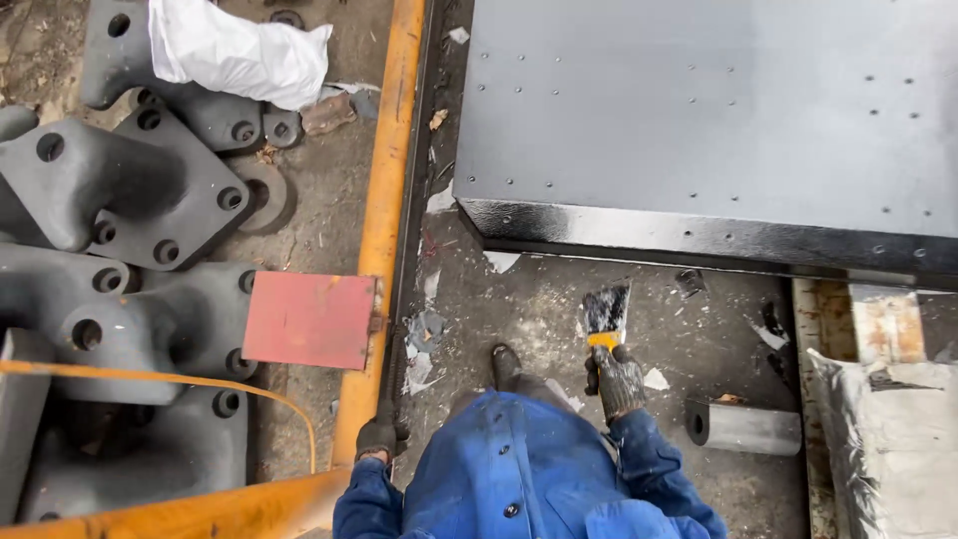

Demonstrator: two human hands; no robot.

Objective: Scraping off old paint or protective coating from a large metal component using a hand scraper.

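Observation:
My right hand (618,381), in a dark work glove, is closed around the yellow handle of a flat paintbrush (606,311) whose bristles are black with wet paint and point up toward a large grey metal slab (699,110). The slab's near edge (699,233) is glossy black. My left hand (380,436), also gloved, rests on the orange steel rail (382,215) at my left side; whether it grips the rail is unclear. I wear blue overalls, and one dark boot (505,365) shows on the ground below me.
Grey cast metal parts with bolt holes (120,180) lie at left beyond the rail, with a red plate (311,319) and a white bag (239,50). A short grey cylinder (743,427) lies on the dirty floor at right, next to plastic sheeting (888,439).

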